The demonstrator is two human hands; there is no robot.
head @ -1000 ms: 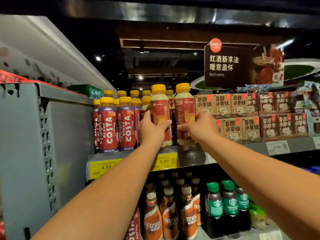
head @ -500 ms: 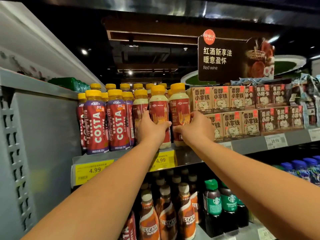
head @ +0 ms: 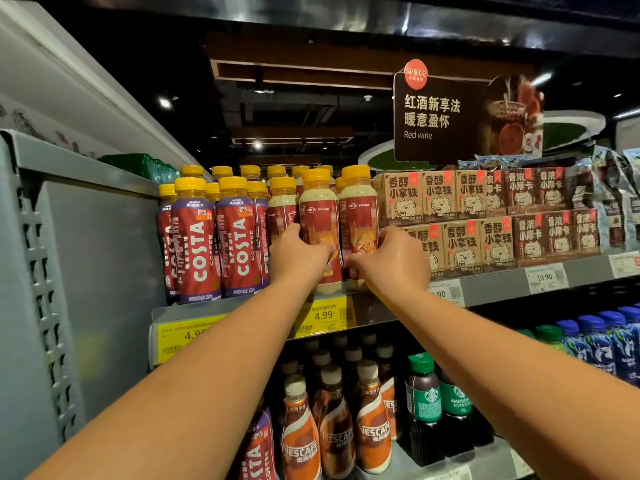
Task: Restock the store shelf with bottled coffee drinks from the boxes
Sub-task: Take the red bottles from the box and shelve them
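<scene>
Up on the top shelf, right at the near edge, is where both cream-bodied Costa bottles are. The left hand is wrapped round the lower half of the left bottle, and the right hand is curled round the right bottle the same way. So both hands are gripping, one bottle each. The two bottles stand side by side, touching or as good as, upright with yellow caps on top. Their bases look to be down on the shelf or just above it; the hands cover that bit, so I can't tell.

What matters for the next move is that each bottle is on the far side of its hand with its long axis straight up and down. More of the same flavour is lined up behind and to the left. My guess is the push goes straight away from the person, deeper into the shelf, keeping the bottles vertical so they don't tip. Neither hand is nearer, since each is already on its own bottle.

It's a tight fit though. The purple Costa bottles are off to the left and the brown cartons are just beside the right bottle. The right hand's fingers are in between, so bumping a carton looks like the risk.
</scene>
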